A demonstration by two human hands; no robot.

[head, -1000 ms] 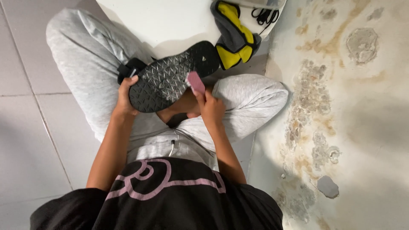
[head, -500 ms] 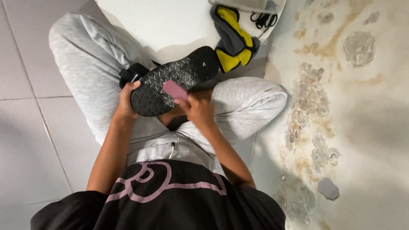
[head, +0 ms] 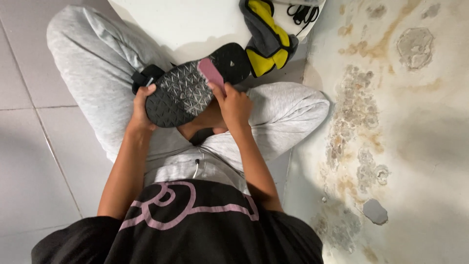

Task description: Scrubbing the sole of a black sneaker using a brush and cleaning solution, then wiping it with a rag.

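Observation:
I sit cross-legged on a tiled floor in grey trousers. My left hand grips the near end of a black sandal held sole up over my lap, its sole patterned with small triangles. My right hand holds a small pink pad pressed flat against the middle of the sole, toward its far half. A black strap of the sandal pokes out beside my left hand.
A white low surface lies just beyond my knees. A grey and yellow shoe rests at its right edge, next to a white thing with black laces. A stained, flaking wall runs along the right.
My right hand has slid the pink pad along the sole, down toward the middle half a second ago and now back toward the far end. The sandal stays in my left hand.

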